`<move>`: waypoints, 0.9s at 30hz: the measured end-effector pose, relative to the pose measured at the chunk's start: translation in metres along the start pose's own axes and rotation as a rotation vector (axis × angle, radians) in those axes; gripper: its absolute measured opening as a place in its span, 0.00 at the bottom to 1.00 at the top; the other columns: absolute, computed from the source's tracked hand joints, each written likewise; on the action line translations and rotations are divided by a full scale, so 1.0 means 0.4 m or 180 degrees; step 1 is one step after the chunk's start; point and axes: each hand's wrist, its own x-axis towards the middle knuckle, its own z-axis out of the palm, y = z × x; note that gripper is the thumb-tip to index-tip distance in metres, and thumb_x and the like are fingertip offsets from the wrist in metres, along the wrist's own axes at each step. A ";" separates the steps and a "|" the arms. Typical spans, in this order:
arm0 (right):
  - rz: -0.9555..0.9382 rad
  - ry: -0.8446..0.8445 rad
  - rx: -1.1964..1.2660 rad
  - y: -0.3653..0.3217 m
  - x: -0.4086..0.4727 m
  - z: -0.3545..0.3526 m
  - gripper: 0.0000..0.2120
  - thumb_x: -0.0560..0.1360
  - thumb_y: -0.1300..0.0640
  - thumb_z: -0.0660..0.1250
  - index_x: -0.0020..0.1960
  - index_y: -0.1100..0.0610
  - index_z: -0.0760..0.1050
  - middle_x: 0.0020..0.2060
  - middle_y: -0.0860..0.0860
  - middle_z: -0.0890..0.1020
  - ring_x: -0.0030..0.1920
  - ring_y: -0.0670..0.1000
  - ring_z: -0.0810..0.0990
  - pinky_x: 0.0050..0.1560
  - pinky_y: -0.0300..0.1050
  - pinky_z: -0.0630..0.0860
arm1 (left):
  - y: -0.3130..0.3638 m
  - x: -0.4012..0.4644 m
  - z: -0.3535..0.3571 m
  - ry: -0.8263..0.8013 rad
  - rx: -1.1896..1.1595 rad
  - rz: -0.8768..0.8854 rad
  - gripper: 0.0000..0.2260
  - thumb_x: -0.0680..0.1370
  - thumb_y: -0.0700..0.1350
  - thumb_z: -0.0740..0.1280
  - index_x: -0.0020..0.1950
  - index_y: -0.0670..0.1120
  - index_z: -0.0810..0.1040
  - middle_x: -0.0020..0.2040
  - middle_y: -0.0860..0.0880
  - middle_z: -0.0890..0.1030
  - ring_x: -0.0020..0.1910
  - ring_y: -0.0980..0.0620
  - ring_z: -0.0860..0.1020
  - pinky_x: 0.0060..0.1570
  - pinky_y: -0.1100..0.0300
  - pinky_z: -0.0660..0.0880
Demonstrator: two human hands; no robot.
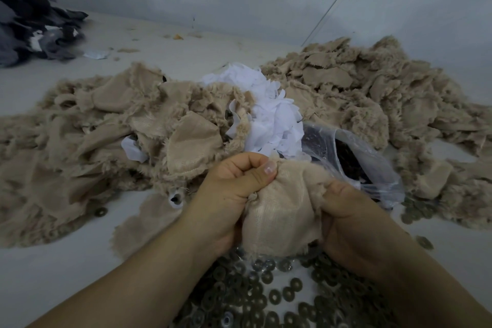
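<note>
Left hand: fingers curled in, thumb pressed flat along the beige cloth piece.
Right hand: curled round the cloth's opposite edge, thumb on top.
Forearms: bare, angling in from both lower corners, hands close together.

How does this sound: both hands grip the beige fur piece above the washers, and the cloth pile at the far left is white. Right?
Not quite. In the head view the cloth pile at the far left is dark grey, not white. The rest holds: the left hand and the right hand grip the beige fur piece above the washers.
</note>
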 end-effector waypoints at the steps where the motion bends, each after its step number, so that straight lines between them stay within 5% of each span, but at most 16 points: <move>1: -0.0101 0.0034 -0.0180 0.000 0.001 0.001 0.17 0.80 0.66 0.60 0.67 0.65 0.74 0.61 0.62 0.82 0.63 0.59 0.81 0.64 0.54 0.77 | -0.002 0.000 -0.001 0.0006 0.0084 0.0029 0.02 0.68 0.43 0.72 0.35 0.45 0.83 0.33 0.48 0.81 0.31 0.56 0.79 0.32 0.64 0.77; 8: -0.0562 0.0384 -0.0644 -0.009 -0.012 0.005 0.15 0.66 0.62 0.71 0.53 0.60 0.85 0.52 0.60 0.86 0.53 0.58 0.85 0.51 0.48 0.83 | -0.013 -0.001 -0.005 -0.0007 0.0496 0.0216 0.04 0.65 0.46 0.74 0.35 0.48 0.82 0.33 0.47 0.79 0.32 0.53 0.76 0.33 0.64 0.75; 13: -0.1047 0.0818 -0.1470 0.011 -0.012 0.006 0.14 0.74 0.67 0.69 0.48 0.49 0.86 0.46 0.55 0.87 0.47 0.58 0.86 0.43 0.48 0.84 | -0.021 -0.004 -0.001 -0.0052 0.0850 0.0394 0.03 0.69 0.45 0.73 0.35 0.50 0.82 0.30 0.48 0.77 0.28 0.55 0.71 0.29 0.65 0.70; 18: -0.1373 0.0889 -0.1534 0.013 -0.018 0.008 0.08 0.70 0.60 0.73 0.45 0.49 0.87 0.43 0.54 0.88 0.46 0.55 0.87 0.44 0.44 0.83 | -0.030 -0.003 -0.005 -0.0023 0.1165 0.0597 0.11 0.76 0.37 0.71 0.36 0.50 0.82 0.27 0.49 0.75 0.26 0.55 0.67 0.26 0.65 0.66; 22: -0.1586 0.0961 -0.1897 0.009 -0.021 0.014 0.20 0.71 0.71 0.72 0.39 0.45 0.86 0.38 0.51 0.88 0.41 0.52 0.87 0.40 0.41 0.82 | -0.030 -0.004 -0.002 -0.0077 0.1165 0.0629 0.11 0.76 0.37 0.71 0.36 0.50 0.82 0.27 0.49 0.75 0.26 0.54 0.67 0.26 0.65 0.66; 27: -0.1678 0.0946 -0.2070 0.012 -0.022 0.015 0.20 0.71 0.72 0.71 0.41 0.46 0.86 0.37 0.51 0.87 0.40 0.51 0.87 0.39 0.40 0.82 | -0.033 -0.005 -0.002 -0.0082 0.1393 0.0828 0.13 0.77 0.35 0.69 0.36 0.50 0.81 0.26 0.51 0.74 0.24 0.57 0.66 0.24 0.67 0.65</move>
